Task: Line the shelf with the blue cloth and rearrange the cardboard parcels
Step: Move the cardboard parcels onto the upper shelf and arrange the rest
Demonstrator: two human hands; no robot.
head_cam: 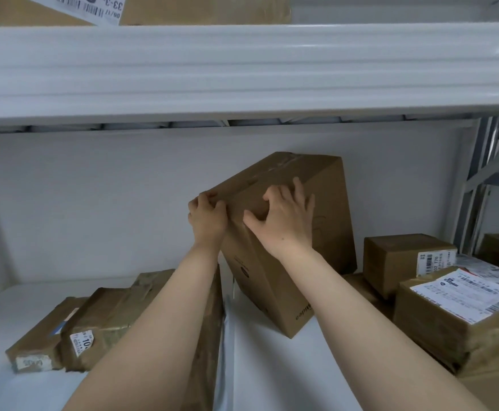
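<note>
The big cardboard box stands tipped on its lower edge at the back of the shelf, between the two groups of parcels and leaning away from the person. Tilted like that it carries most of its own weight, which I judge is why it is pivoted rather than lifted.

The left hand hooks its curled fingers over the upper near corner to steer the box. The right hand lies splayed against the broad side face, fingers spread and a little bent, pressing rather than gripping.

Flat taped parcels lie low on the left, and labelled boxes are stacked on the right. The shelf floor looks pale with a fold down the middle, and I see no clearly blue cloth, so the lining may not be done yet.
</note>
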